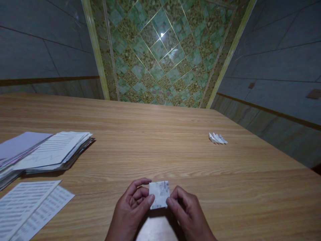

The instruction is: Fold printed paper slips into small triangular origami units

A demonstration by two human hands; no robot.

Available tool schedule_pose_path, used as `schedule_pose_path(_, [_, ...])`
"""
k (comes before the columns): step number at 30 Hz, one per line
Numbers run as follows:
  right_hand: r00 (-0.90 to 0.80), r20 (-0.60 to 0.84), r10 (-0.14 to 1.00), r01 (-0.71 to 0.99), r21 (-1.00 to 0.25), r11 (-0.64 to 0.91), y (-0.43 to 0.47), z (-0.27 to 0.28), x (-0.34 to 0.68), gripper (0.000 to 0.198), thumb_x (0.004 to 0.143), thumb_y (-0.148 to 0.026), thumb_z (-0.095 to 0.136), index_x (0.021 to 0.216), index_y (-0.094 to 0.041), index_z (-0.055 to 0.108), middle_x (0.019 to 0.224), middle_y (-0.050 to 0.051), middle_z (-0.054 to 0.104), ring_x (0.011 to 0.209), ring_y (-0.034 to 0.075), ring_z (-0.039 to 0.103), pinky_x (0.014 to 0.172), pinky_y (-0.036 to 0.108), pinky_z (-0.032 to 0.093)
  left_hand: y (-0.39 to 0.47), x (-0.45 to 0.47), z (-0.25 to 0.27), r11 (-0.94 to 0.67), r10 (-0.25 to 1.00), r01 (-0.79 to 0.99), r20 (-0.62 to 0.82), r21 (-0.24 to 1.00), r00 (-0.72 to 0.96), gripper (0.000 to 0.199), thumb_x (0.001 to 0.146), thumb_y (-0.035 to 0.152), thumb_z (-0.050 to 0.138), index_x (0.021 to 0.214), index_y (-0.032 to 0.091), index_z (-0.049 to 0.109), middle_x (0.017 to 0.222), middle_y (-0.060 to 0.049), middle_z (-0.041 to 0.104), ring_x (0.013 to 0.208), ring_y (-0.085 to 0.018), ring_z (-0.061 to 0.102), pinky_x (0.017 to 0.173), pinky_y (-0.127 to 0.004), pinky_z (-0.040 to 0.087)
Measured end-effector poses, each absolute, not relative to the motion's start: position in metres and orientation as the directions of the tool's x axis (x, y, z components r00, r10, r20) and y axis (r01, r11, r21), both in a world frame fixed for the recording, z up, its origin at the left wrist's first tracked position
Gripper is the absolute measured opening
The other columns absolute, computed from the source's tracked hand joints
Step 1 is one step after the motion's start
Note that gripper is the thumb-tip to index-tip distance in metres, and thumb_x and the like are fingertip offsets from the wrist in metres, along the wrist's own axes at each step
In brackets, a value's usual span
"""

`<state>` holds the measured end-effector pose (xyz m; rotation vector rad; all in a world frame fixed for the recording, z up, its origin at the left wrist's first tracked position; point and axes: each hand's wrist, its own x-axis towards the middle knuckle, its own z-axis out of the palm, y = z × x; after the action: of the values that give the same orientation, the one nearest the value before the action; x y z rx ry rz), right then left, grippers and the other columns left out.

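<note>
Left hand (pixel 132 204) and right hand (pixel 187 209) pinch a small, folded, printed white paper square (pixel 159 194) between fingertips.

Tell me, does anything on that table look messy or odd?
Slightly. The paper stack at the left is fanned out, its sheets slipping askew instead of squared up. Small folded paper pieces lie alone at the far right. Both hands, left hand and right hand, pinch a small folded paper; nothing looks spilled or torn.
</note>
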<state>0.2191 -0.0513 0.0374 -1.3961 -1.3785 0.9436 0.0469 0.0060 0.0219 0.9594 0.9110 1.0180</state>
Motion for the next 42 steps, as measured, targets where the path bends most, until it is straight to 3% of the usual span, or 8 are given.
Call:
schedule_pose_path(7, [0.034,0.113,0.993,0.294,-0.951,0.098,-0.054,0.043,0.219,0.021,0.085,-0.037,0.065,0.094,-0.019,0.066,0.089,0.007,0.066,0.082,0.023,0.059,0.073,0.033,0.043,-0.005,0.042,0.021,-0.006,0.928,-0.045,0.022,0.999,0.371,0.025,0.084,0.031,0.072,0.108,0.025,0.066,0.085,-0.001,0.075,0.081,-0.021,0.072,0.073,-0.027,0.057])
schedule_pose_path(14, [0.025,-0.013,1.000,-0.166,-0.986,-0.009,-0.052,0.037,0.218,0.041,0.081,-0.054,0.076,0.085,-0.023,0.050,0.072,-0.004,0.056,0.068,0.015,0.053,0.066,0.027,0.040,-0.010,0.044,0.031,-0.152,0.929,-0.036,0.155,0.988,0.336,0.012,0.079,0.023,0.075,0.089,0.025,0.068,0.085,-0.001,0.071,0.075,-0.019,0.070,0.069,-0.025,0.057])
schedule_pose_path(19, [0.042,0.251,0.967,0.111,-0.963,0.245,-0.054,0.037,0.218,0.010,0.083,-0.020,0.065,0.085,-0.023,0.057,0.090,0.003,0.066,0.086,0.021,0.063,0.076,0.032,0.046,-0.006,0.037,0.039,-0.467,0.829,0.034,0.425,0.883,0.364,0.012,0.087,0.018,0.067,0.078,0.025,0.069,0.078,0.000,0.067,0.070,-0.016,0.067,0.064,-0.021,0.052])
schedule_pose_path(22, [-0.012,0.560,0.828,0.421,-0.749,0.513,-0.054,0.039,0.221,0.026,0.074,-0.003,0.058,0.090,-0.024,0.061,0.094,0.002,0.063,0.090,0.020,0.060,0.077,0.030,0.045,-0.005,0.034,0.039,-0.567,0.774,0.059,0.507,0.822,0.379,0.016,0.087,0.013,0.066,0.080,0.027,0.071,0.079,0.001,0.066,0.067,-0.013,0.066,0.062,-0.018,0.050])
schedule_pose_path(26, [-0.102,0.706,0.700,0.568,-0.537,0.624,-0.055,0.041,0.226,0.023,0.082,-0.003,0.056,0.091,-0.024,0.061,0.086,0.001,0.056,0.079,0.017,0.055,0.066,0.025,0.043,-0.007,0.039,0.032,-0.291,0.890,-0.055,0.292,0.955,0.350,0.003,0.089,0.028,0.071,0.092,0.028,0.071,0.086,-0.001,0.070,0.074,-0.017,0.070,0.067,-0.022,0.054])
schedule_pose_path(31, [-0.146,0.764,0.629,0.652,-0.404,0.642,-0.054,0.044,0.228,0.015,0.093,-0.008,0.055,0.090,-0.022,0.058,0.086,0.002,0.056,0.077,0.017,0.054,0.065,0.027,0.042,-0.006,0.047,0.017,0.254,0.846,-0.257,-0.086,0.932,0.526,0.042,0.088,0.060,0.070,0.108,0.023,0.065,0.072,-0.001,0.070,0.059,-0.016,0.066,0.057,-0.025,0.053])
schedule_pose_path(34, [-0.170,0.782,0.599,0.698,-0.333,0.633,-0.053,0.045,0.227,0.013,0.099,-0.016,0.054,0.087,-0.021,0.057,0.086,0.002,0.057,0.077,0.018,0.054,0.068,0.030,0.040,-0.005,0.049,0.016,0.299,0.842,-0.321,-0.090,0.899,0.532,0.054,0.079,0.057,0.082,0.116,0.025,0.061,0.075,0.000,0.071,0.055,-0.015,0.065,0.052,-0.024,0.051])
schedule_pose_path(42, [-0.198,0.790,0.580,0.758,-0.252,0.601,-0.050,0.045,0.227,0.013,0.090,-0.008,0.055,0.086,-0.020,0.057,0.091,0.004,0.059,0.083,0.020,0.054,0.076,0.035,0.038,-0.005,0.049,0.027,0.242,0.900,-0.272,-0.111,0.932,0.421,0.043,0.073,0.053,0.087,0.094,0.020,0.070,0.064,0.002,0.068,0.053,-0.012,0.063,0.055,-0.021,0.048])
